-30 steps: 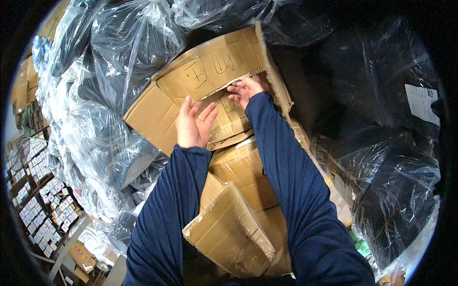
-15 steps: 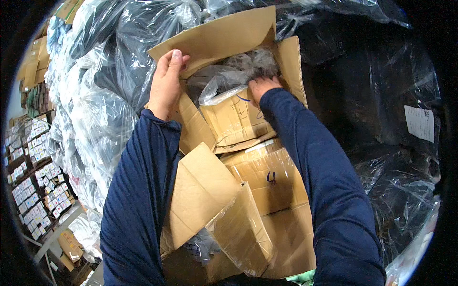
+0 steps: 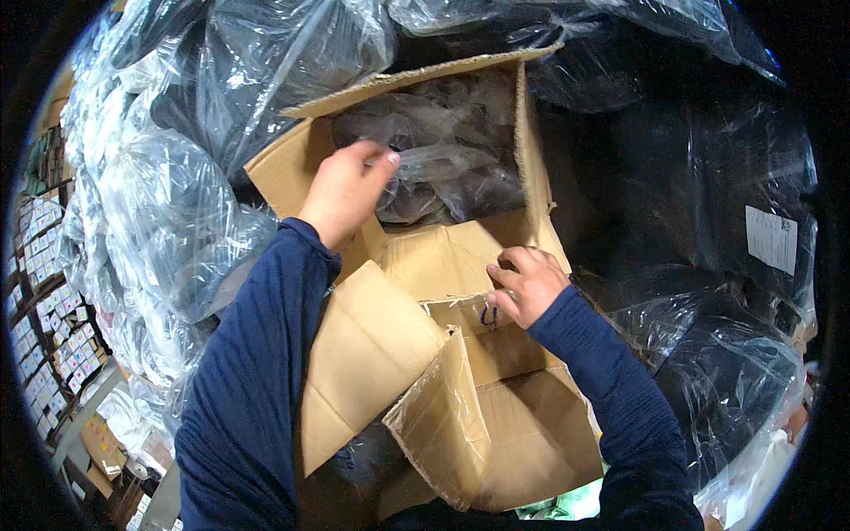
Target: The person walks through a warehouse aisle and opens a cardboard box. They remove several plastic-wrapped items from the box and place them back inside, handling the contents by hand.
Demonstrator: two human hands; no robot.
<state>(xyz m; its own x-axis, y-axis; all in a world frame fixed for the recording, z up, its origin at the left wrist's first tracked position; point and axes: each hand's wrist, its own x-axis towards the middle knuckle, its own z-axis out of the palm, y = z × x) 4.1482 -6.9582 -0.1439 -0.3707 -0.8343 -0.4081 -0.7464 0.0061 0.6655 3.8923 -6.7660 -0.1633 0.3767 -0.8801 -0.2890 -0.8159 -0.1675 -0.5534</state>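
Observation:
An upper cardboard box stands with its flaps raised at the back and sides. Inside it lies crumpled, see-through plastic bagging over dark contents I cannot make out. My left hand hangs over the box's left side, fingers partly spread and near the plastic, nothing seen in them. The near flap is folded down towards me. At that flap's right end is my right hand, thumb and bent fingers apart. Below is a second cardboard box with a pen mark and a broad opened flap.
Bundles in clear plastic pile up on the left and behind. Dark wrapped goods with a white label stand at the right. Shelving with many small white boxes is at the far left.
The near flap, upright before, now lies folded down. My right hand has come out of the box towards me. My left hand has left the back flap and moved right and down.

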